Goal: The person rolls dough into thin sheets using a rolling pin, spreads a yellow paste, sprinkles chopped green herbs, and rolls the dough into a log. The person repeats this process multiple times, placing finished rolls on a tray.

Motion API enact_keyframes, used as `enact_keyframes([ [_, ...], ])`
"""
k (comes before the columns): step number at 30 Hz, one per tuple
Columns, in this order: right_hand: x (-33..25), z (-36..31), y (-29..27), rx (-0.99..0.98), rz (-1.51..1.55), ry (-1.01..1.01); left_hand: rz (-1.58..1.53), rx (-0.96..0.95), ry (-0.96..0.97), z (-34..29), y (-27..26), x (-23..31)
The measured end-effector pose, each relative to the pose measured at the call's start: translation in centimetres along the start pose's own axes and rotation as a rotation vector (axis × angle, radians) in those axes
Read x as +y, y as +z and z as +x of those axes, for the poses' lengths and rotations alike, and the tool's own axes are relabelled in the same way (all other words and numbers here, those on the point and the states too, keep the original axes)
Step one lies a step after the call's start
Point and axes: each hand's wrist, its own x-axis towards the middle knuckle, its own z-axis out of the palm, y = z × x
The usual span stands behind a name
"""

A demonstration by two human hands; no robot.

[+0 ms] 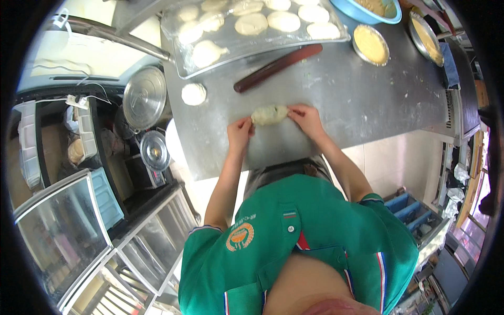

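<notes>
A pale, oblong piece of filled dough (270,115) lies across the steel worktop near its front edge, with a dark greenish patch showing through on top. My left hand (240,133) pinches its left end between thumb and fingers. At the other end, my right hand (305,118) has its fingertips closed on the dough's right tip. Beyond them a dark red rolling pin (278,68) rests at a slant. A small round dough piece (193,94) sits by itself to the left.
At the back stands a metal tray (226,64) with several flattened dough rounds under clear film. A blue basin (367,16) and two bowls of yellowish filling, one a round bowl (371,45) and one a metal bowl (426,39), occupy the back right. Pot lids (145,98) hang left of the worktop (336,100).
</notes>
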Motion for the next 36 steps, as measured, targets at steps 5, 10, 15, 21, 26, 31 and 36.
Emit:
enact_keyframes([
  [5,-0.1,0.3,0.5,0.008,0.065,-0.055,0.073,-0.069,-0.006,1.9,0.2,-1.0],
  [10,1.1,1.5,1.9,-0.112,0.082,0.009,0.193,-0.234,0.062,2.7,3.8,-0.7],
  [15,-1.0,1.3,0.0,-0.237,-0.134,-0.032,0.157,-0.303,0.036,1.4,4.6,1.1],
  [21,-12.7,-1.3,-1.8,-0.204,-0.855,-0.632,-0.161,-0.272,0.082,-0.4,1.5,-0.3],
  [26,-8.0,1.0,1.8,-0.232,-1.269,-0.684,0.16,-0.17,0.29,-0.6,5.7,0.2],
  [31,-9.0,0.7,4.3,-0.29,-1.423,-0.601,0.308,-0.139,0.306,1.2,5.5,-1.3],
  [36,-7.2,1.0,2.5,-0.295,-1.223,-0.528,0.697,-0.009,0.478,0.9,6.2,0.2],
])
